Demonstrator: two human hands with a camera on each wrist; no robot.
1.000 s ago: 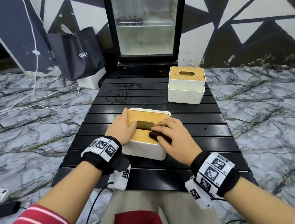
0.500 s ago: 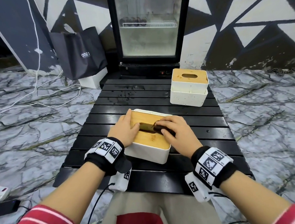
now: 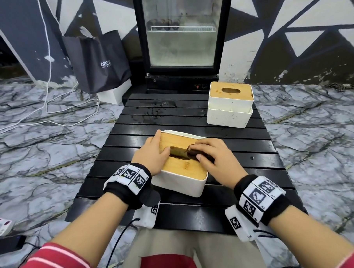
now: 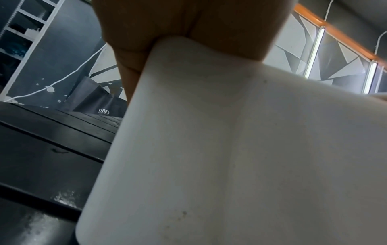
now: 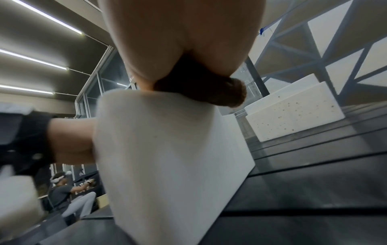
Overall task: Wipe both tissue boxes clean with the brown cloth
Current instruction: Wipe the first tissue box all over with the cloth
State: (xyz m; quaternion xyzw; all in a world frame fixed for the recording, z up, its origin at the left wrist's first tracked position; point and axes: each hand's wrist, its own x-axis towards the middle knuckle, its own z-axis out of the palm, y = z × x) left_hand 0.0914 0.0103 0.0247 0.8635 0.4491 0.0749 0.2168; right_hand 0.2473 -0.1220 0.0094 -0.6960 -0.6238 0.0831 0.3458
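Second tissue box (image 3: 230,105) well beyond — black bag (image 3: 97,60), fridge (image 3: 180,30) behind

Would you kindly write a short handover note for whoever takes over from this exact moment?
Left hand: steadies the near box, palm on the left end of its wooden lid, fingers fairly straight, thumb at the slot.
Right hand: grips the bunched brown cloth and presses it on the lid right of the slot.
Far box: at the table's far right, untouched, with brown specks on its lid and white sides.
Done: the near lid is being wiped; how much is clean cannot be told.
Left: finish the near box, a few specks on its white sides included, then wipe the far box.
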